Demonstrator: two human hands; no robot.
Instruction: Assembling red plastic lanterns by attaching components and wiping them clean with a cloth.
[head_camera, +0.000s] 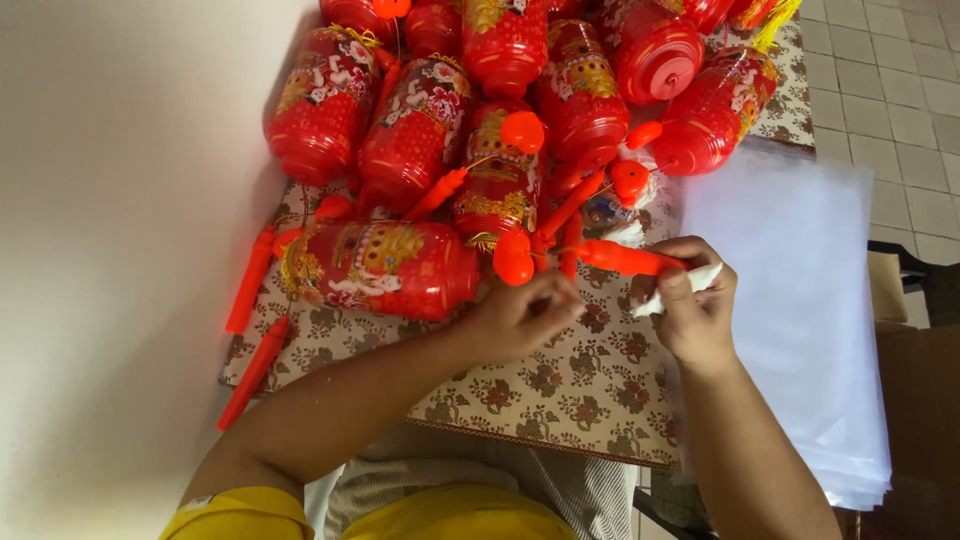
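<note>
My right hand (697, 305) grips an orange plastic handle stick (620, 257) together with a scrap of white paper (668, 292). The stick points left toward an orange round cap (513, 260). My left hand (525, 312) is curled just below that cap, fingers closed, touching the end of a red lantern (382, 268) that lies on its side on the floral cloth (560, 385). What the left fingers pinch is hidden.
Several more red lanterns (500, 120) with orange sticks are piled at the back of the table. A stack of clear plastic sheets (800, 300) lies at the right. A white wall (110, 250) is on the left, tiled floor (900, 90) at far right.
</note>
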